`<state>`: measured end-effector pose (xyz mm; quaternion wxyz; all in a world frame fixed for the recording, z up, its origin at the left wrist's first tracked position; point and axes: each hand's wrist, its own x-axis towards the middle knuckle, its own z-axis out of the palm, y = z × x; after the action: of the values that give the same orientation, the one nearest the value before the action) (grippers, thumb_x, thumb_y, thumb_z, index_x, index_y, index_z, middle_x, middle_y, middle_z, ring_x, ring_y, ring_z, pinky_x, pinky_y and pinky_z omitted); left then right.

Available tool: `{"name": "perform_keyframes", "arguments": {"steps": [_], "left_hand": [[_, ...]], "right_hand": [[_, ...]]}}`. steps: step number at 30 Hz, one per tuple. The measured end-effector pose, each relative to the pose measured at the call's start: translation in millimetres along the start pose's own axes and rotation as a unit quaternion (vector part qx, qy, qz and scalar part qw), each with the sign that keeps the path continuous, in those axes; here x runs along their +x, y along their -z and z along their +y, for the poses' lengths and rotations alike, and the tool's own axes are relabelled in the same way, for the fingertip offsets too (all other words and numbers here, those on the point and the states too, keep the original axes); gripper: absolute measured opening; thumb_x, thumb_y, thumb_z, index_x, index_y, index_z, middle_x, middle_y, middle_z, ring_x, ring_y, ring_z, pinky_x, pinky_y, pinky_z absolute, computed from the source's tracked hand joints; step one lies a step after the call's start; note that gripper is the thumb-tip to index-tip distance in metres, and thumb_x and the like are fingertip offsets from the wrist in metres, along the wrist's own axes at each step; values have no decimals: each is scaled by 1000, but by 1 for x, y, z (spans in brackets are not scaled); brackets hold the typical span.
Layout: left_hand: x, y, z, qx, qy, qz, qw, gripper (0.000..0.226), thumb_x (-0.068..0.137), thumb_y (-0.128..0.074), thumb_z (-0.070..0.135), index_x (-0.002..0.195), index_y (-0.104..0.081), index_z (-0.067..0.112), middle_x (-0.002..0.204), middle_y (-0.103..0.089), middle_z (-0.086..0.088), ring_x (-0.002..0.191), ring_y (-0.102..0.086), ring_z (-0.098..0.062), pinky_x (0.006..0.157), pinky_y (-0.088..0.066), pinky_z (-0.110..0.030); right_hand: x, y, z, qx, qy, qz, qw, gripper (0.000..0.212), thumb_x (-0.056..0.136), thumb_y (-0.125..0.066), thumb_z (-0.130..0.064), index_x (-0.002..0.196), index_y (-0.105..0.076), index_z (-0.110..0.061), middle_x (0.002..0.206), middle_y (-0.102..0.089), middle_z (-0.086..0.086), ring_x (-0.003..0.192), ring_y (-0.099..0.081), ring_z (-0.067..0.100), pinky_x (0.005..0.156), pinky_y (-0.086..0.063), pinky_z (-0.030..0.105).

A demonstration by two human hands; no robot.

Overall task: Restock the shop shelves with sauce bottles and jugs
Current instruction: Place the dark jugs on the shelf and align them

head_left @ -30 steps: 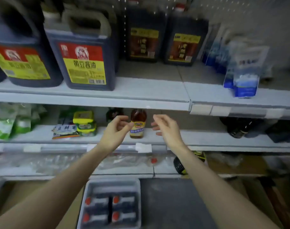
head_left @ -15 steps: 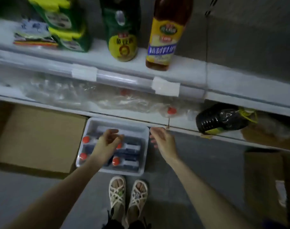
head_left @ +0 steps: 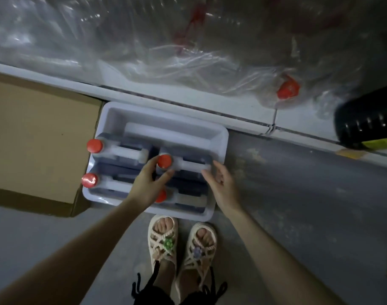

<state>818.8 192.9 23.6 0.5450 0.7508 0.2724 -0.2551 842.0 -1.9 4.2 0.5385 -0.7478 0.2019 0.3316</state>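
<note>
A white plastic bin (head_left: 166, 112) stands on the floor and holds several dark sauce jugs with red caps and white handles. My left hand (head_left: 147, 186) reaches in over it, thumb and forefinger curled round the red cap of the far right jug (head_left: 189, 158). On that jug's handle end my right hand (head_left: 221, 186) touches with straight fingers. The far left jug (head_left: 122, 150) and the near left jug (head_left: 109, 183) stand untouched. The near right jug (head_left: 188, 200) is partly hidden under my left wrist.
A flattened cardboard box (head_left: 34, 133) lies on the floor left of the bin. The bottom shelf's edge (head_left: 199, 102) runs just behind it, with crumpled clear plastic wrap (head_left: 144, 40) and a dark bottle (head_left: 368, 119) lying on the shelf. My sandalled feet (head_left: 181, 245) stand before the bin.
My view dropped from the shelves to the floor. Both hands came down from the bottle on the middle shelf into the bin, the left onto a jug's cap, the right onto its handle.
</note>
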Motion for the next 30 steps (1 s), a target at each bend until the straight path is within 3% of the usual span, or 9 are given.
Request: {"name": "perform_keyframes", "arguments": {"steps": [4,8,11,13,15,19,23,26,30], "left_hand": [[30,-11,-28,-3,9,17,1000,68,92,-58,36,150,-23,27,142,-42,5,131,-40,-14,104,-30,-28],[51,-17,-35,-28,-7,28,999,63,93,-55,39,149,-26,29,134,-42,6,130,-41,-17,107,-33,-32],[66,-18,-31,-75,-17,27,997,59,93,-54,38,147,-31,29,130,-45,7,124,-44,-12,106,-35,-29],[78,-19,-24,-89,-36,37,995,51,95,-53,36,142,-39,27,124,-53,8,114,-49,0,96,-35,-13],[95,-20,-15,-67,-63,74,993,27,96,-53,33,122,-54,25,100,-61,14,85,-53,17,77,-36,0],[127,-24,-5,-63,-81,99,990,17,95,-54,35,100,-53,19,60,-51,18,56,-48,8,62,-38,-11],[149,-25,-2,-83,-88,105,987,29,91,-60,37,106,-52,14,80,-59,9,59,-52,13,63,-41,-4],[155,-28,-9,-165,-85,73,980,34,85,-66,40,106,-59,14,92,-69,1,78,-63,0,72,-49,-12],[170,-31,-14,-133,-122,119,976,23,84,-67,41,95,-63,21,91,-70,4,81,-64,-6,78,-50,-22]], "right_hand": [[23,-16,28,6,27,-15,1000,60,91,-61,-36,146,-37,-27,133,-42,-18,122,-42,0,84,-40,2],[41,-22,46,14,56,0,998,61,83,-55,-52,140,-41,-37,139,-53,0,128,-48,12,107,-42,29],[56,-19,39,24,76,6,997,46,93,-54,-39,137,-44,-34,129,-53,-9,115,-52,3,91,-45,12],[71,-17,30,29,91,14,995,38,97,-51,-32,134,-46,-28,115,-54,-13,97,-54,-11,77,-43,3],[86,-14,19,17,107,32,994,31,98,-49,-31,127,-49,-22,101,-55,-13,81,-52,-21,68,-38,-2],[116,-12,8,24,125,41,991,15,97,-51,-32,109,-48,-23,85,-55,-6,66,-53,-15,61,-38,1],[136,-16,11,49,135,44,989,15,96,-53,-32,102,-42,-25,86,-47,-14,64,-50,-16,58,-36,1],[143,-18,12,94,113,25,989,17,96,-52,-34,104,-38,-33,92,-40,-31,70,-45,-24,60,-33,-6],[155,-20,9,129,142,59,980,10,93,-59,-28,100,-52,-31,93,-53,-22,78,-56,-17,64,-40,-3]]}}
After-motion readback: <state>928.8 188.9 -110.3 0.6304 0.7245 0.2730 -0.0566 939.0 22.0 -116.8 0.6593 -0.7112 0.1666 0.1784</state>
